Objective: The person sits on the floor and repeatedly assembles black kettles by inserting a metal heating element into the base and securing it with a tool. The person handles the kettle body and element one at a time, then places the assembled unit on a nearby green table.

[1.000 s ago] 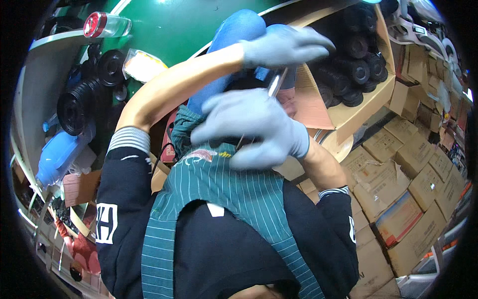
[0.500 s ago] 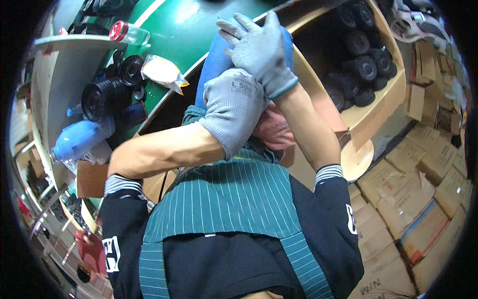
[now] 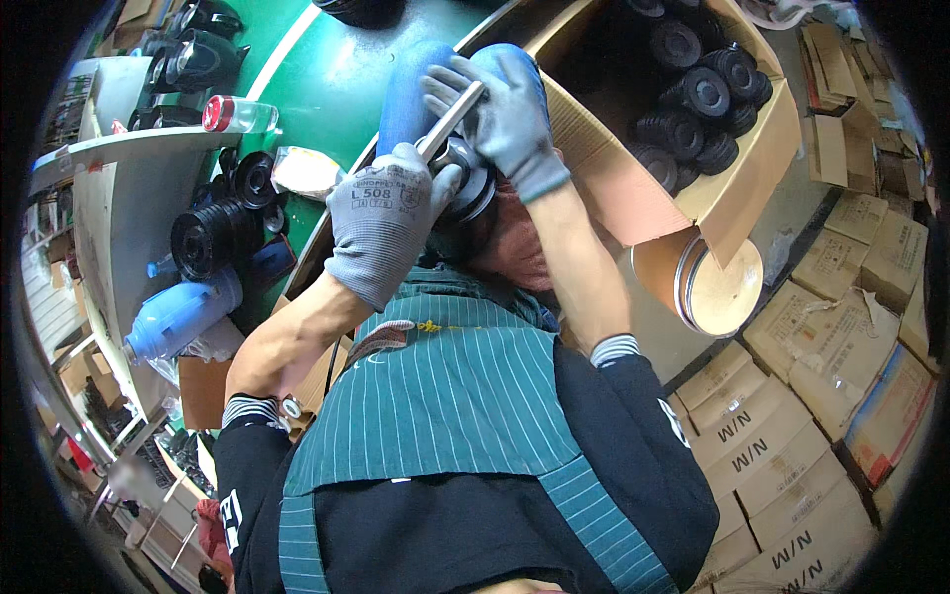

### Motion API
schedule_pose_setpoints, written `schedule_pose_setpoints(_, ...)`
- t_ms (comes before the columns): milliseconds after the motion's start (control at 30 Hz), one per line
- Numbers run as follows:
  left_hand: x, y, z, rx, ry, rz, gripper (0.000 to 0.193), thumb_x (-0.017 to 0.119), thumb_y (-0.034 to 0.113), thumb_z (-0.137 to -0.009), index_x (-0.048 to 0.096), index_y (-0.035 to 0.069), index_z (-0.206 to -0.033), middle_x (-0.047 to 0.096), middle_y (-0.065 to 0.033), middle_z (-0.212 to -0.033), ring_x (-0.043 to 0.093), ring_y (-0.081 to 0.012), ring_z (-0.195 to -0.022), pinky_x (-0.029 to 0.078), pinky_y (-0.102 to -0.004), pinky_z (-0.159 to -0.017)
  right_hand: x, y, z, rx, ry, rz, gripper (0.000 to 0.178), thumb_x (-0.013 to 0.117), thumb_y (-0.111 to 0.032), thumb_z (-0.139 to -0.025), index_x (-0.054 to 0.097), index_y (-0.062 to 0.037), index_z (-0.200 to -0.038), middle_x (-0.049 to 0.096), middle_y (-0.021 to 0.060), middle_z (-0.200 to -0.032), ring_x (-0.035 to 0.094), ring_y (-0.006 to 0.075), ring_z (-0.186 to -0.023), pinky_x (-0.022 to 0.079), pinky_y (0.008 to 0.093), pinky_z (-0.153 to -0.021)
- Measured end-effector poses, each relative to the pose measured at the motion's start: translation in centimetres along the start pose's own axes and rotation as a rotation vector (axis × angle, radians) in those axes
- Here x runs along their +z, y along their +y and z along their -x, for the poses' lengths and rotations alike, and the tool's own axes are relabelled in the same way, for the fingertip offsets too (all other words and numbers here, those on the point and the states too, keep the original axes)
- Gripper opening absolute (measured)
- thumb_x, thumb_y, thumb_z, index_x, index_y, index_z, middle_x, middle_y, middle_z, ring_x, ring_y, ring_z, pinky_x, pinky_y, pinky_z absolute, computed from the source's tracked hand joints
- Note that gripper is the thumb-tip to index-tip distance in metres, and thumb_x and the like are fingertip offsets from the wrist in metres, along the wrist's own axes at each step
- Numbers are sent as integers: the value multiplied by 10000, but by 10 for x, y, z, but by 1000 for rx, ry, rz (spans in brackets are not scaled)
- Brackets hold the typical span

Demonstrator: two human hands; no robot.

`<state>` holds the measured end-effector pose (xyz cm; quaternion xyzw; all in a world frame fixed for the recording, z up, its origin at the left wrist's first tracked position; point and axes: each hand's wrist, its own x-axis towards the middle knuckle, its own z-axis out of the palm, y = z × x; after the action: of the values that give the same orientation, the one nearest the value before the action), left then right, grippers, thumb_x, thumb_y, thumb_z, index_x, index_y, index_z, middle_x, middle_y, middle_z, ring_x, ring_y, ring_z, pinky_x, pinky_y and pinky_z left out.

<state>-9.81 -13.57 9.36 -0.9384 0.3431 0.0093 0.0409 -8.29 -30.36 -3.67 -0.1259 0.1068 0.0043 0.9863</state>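
My left hand (image 3: 380, 226), in a grey knit glove, is closed around the lower end of a flat grey bar-like tool (image 3: 452, 123). The tool slants up and to the right. At its upper end is my right hand (image 3: 510, 124), gloved the same way, with its fingers stretched out and apart. A black round part with a metallic centre (image 3: 473, 190) sits between the hands, over my lap. Its lower side is in shadow, and whether the right hand touches it I cannot tell.
An open cardboard box (image 3: 747, 188) of black round parts stands at the right, beside a round tub (image 3: 727, 287). At left, on the green table (image 3: 317, 89), are a red-lidded jar (image 3: 237, 115), a white packet (image 3: 305, 172) and stacked black discs (image 3: 205, 238). A blue bottle (image 3: 183, 315) lies nearby.
My hands, overlapping before, have come apart, the left one moving left and turning. The grey tool and the black round part now show between them. The whole view has shifted slightly.
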Motion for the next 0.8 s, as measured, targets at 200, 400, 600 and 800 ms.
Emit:
schedule_pose_setpoints(200,9,-12,-6,82,2,144,542,718,577,-980,665,60,-828,684,-152,-629,728,-307,-569,558,-434,-508,-50,8,-43,280,-587,-585,512,407,-404,-1159,455,-215,-686,356,-47,-599,376,176,-628,507,388,-890)
schedule_pose_setpoints(400,13,-35,-11,190,-16,368,465,631,444,-1074,707,67,-812,653,-202,-636,699,-389,-581,547,-477,-533,-27,-1,5,88,-474,-420,620,362,-345,-1160,368,-244,-549,308,-39,-514,365,147,-586,461,358,-937)
schedule_pose_setpoints(600,20,-56,-32,279,-47,621,456,589,409,-1108,764,111,-810,647,-173,-648,682,-392,-628,532,-468,-588,-26,0,38,-116,-430,-297,604,344,-330,-1139,335,-256,-540,309,-34,-533,364,153,-612,432,369,-914)
schedule_pose_setpoints(800,57,-86,-84,482,-134,819,434,492,318,-1145,706,32,-898,576,-145,-649,573,-294,-572,487,-395,-586,-8,11,94,-435,-123,843,540,372,-243,-1141,356,-217,-601,339,-13,-581,359,145,-623,433,379,-966)
